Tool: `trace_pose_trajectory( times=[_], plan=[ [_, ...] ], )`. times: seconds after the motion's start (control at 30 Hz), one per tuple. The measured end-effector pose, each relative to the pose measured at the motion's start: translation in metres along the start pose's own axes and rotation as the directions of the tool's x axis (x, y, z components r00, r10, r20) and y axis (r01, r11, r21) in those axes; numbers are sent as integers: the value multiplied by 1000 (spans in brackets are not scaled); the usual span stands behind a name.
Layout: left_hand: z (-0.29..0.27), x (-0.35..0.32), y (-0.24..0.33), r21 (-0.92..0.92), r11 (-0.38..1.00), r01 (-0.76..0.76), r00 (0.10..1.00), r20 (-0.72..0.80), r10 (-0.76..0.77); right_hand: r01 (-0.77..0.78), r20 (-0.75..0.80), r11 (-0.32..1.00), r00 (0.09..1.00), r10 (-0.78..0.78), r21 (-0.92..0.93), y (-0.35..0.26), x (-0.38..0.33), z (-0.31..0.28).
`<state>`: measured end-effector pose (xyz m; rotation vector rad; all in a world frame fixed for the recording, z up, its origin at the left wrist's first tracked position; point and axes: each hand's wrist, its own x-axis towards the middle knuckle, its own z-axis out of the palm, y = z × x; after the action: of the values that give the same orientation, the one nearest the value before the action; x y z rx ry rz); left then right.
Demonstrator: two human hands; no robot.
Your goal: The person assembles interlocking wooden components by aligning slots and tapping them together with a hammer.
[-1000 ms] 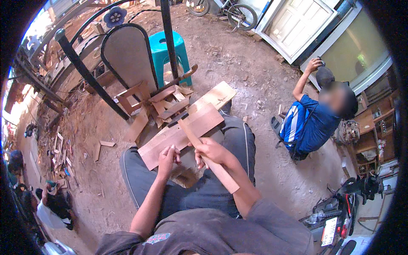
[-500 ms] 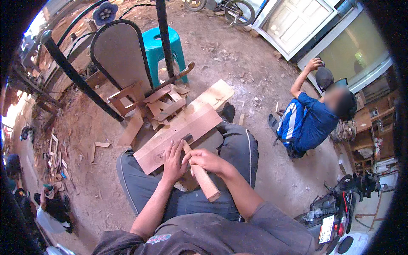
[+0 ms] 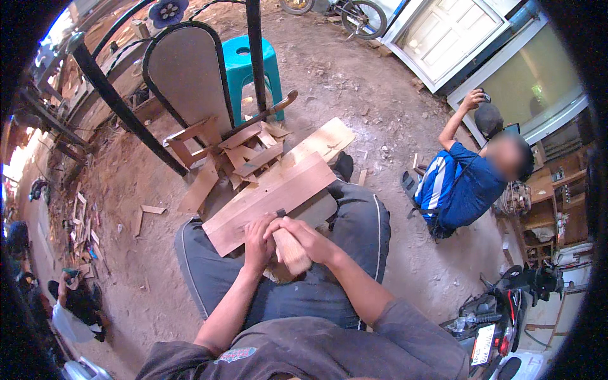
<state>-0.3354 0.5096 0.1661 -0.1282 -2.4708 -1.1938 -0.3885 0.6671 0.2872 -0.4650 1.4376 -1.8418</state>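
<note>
Across my lap lies a flat pinkish-brown board (image 3: 272,201); a paler board (image 3: 332,136) shows along its far edge. My right hand (image 3: 305,235) is wrapped round a thick, square-sided wooden handle (image 3: 293,254), whose near end tilts up toward me. A short dark piece (image 3: 279,214), apparently the tool's metal end, shows past my fingers on the board's near edge. My left hand (image 3: 257,238) is closed beside it, fingers curled in against the tool and the right fingertips. The tool's middle is hidden by my hands.
Cut wooden pieces (image 3: 256,158) are heaped beyond the boards by a black-framed chair (image 3: 190,76). A turquoise stool (image 3: 272,69) stands behind. At right a person in blue (image 3: 472,183) squats, with a motorcycle (image 3: 500,310) nearer. Wood scraps (image 3: 82,218) lie at left.
The wooden handle has swung up from lying slanted toward me to a steeper tilt. My left fingers have curled in from lying stretched on the board. Both hands are closer together.
</note>
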Motion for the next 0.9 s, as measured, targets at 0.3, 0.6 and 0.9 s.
trace_pose_trajectory(
  times=[0.3, 0.6, 0.9],
  plan=[
    [-9, 0, 3, 3, 997, 71, 991, -110, -71, 367, -16, 861, 918, -397, -352, -21, -10, 19],
    [-14, 7, -8, 8, 988, 152, 986, -69, -152, 170, -155, 635, 893, -422, -753, 6, 9, 14],
    [-24, 13, -15, 261, 960, 103, 993, 27, -114, 252, -40, 471, 849, -526, -845, 40, 43, -10]
  ],
)
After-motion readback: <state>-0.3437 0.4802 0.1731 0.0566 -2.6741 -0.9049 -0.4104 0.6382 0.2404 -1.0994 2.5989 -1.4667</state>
